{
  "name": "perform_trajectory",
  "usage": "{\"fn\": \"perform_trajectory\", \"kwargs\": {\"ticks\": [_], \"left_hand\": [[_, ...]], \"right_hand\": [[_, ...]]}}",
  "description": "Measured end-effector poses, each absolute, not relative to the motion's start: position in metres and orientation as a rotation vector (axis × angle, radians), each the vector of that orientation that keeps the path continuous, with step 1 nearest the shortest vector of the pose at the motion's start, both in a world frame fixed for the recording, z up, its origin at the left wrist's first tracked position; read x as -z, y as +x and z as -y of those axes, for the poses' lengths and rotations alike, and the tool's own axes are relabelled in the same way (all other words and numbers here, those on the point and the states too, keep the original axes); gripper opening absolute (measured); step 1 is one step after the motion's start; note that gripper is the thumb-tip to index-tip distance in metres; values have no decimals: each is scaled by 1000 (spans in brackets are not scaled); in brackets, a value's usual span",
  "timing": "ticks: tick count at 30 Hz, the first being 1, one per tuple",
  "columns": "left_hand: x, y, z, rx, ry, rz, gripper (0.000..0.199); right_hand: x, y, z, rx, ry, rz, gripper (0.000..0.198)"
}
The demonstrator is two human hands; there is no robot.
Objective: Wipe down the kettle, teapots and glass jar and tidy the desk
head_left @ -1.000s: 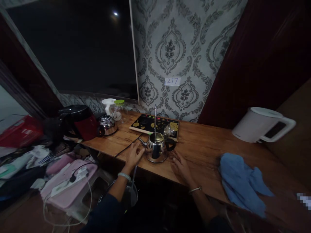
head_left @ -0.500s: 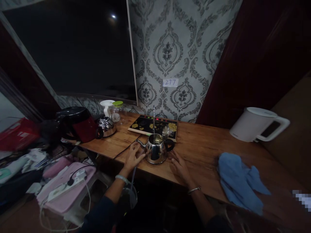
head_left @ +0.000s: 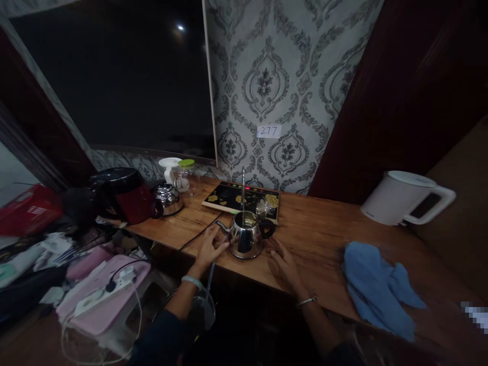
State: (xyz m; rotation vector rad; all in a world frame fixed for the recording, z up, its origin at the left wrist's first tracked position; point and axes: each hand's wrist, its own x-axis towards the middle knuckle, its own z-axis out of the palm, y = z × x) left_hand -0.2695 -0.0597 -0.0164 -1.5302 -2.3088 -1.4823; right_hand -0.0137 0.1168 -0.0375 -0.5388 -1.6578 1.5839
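Note:
A shiny metal teapot without its lid stands upright near the table's front edge, spout to the left and black handle to the right. Behind it lies a black tea stove panel with gold flowers and lit red and green marks; a thin metal tap rises there, its lower end hidden by the teapot. My left hand, fingers apart, is beside the spout. Below the handle, my right hand rests near the tabletop with fingers spread. Neither hand grips the teapot.
On the right are a white electric kettle and a crumpled blue cloth. To the left stand a dark red appliance, a second metal pot and a green-lidded glass jar. A power strip lies on a pink stool.
The view has shifted very slightly. Both hands and the teapot keep their places relative to each other.

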Motion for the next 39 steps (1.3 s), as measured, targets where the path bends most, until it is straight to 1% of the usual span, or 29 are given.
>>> {"fn": "perform_trajectory", "kwargs": {"ticks": [2, 7, 13, 17, 22, 29, 35, 39], "left_hand": [[21, -272, 59, 1487, -1503, 2338, 70], [23, -275, 56, 1375, -1458, 2412, 69], [8, -269, 58, 1341, -1644, 2345, 53], [-1, -265, 59, 1331, -1673, 2362, 49], [0, -265, 59, 1369, -1688, 2327, 46], [3, -268, 60, 1393, -1741, 2284, 47], [13, -273, 58, 1316, -1658, 2358, 58], [12, -274, 56, 1242, -1686, 2381, 58]], "right_hand": [[37, -12, -118, -1599, -525, 1664, 56], [39, -11, -118, -1577, -542, 1663, 54], [38, -10, -117, -1597, -562, 1676, 56], [37, -8, -119, -1597, -548, 1720, 56], [38, -8, -120, -1573, -569, 1741, 57], [38, -10, -119, -1579, -585, 1725, 57], [37, -14, -118, -1598, -522, 1677, 54], [33, -15, -117, -1604, -550, 1661, 54]]}}
